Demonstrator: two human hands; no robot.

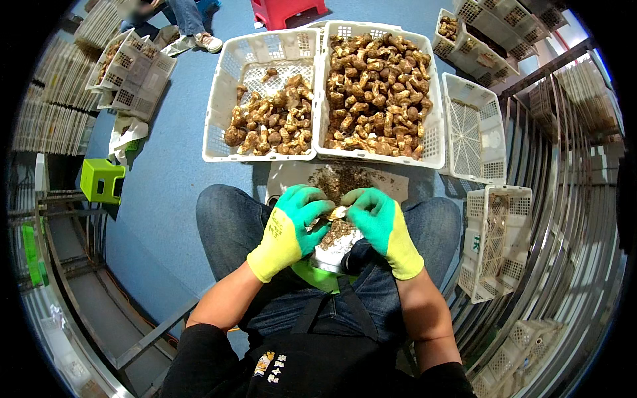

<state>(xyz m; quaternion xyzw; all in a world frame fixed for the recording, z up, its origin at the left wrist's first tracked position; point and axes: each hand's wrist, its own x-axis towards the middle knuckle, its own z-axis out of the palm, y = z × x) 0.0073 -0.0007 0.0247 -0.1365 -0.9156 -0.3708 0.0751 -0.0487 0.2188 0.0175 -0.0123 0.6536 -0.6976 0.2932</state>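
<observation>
Between the knees (432,229), gloved left hand (296,219) and right hand (376,219) meet at a small pale piece (339,212).
Both curl partly closed, fingertips pinching the piece, its shape mostly hidden. From them, a part-filled crate (215,126) of brown mushrooms (279,121) stands at eleven o'clock, a fuller crate (379,158) at one o'clock; dark crumbs (342,180) lie at twelve and six.

The plastic crates (224,99) look smooth, the mushrooms (381,93) rough.

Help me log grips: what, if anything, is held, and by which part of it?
A small pale mushroom, apparently pinched between left hand and right hand; the exact part gripped cannot be told.
</observation>
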